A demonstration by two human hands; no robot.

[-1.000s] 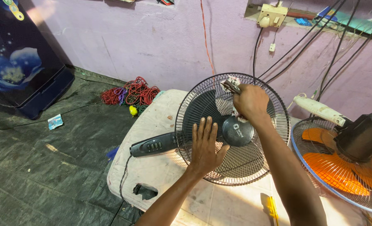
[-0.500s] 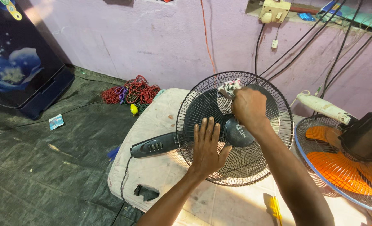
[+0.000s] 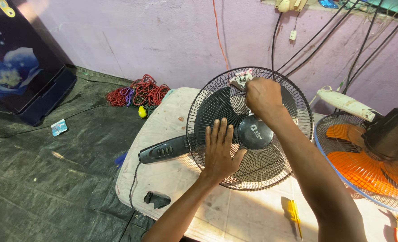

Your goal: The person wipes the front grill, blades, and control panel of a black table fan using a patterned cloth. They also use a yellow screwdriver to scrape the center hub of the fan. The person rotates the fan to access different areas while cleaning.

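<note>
Head view: two hands are working on a black fan lying on a white table.

The left hand [image 3: 219, 150] is pressing flat, fingers spread, on the fan grille [image 3: 270, 166]; the right hand [image 3: 262, 95] is gripping a cloth [image 3: 240, 79] against the grille's upper part, above the round hub cap [image 3: 255, 132].

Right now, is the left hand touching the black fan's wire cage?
Touching. The head view shows the left hand pressed flat, fingers spread, on the fan grille.

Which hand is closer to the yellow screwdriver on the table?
The left hand, lying flat on the black fan's grille up-left of the yellow screwdriver. The right hand grips a cloth farther up, near the grille's top.
</note>
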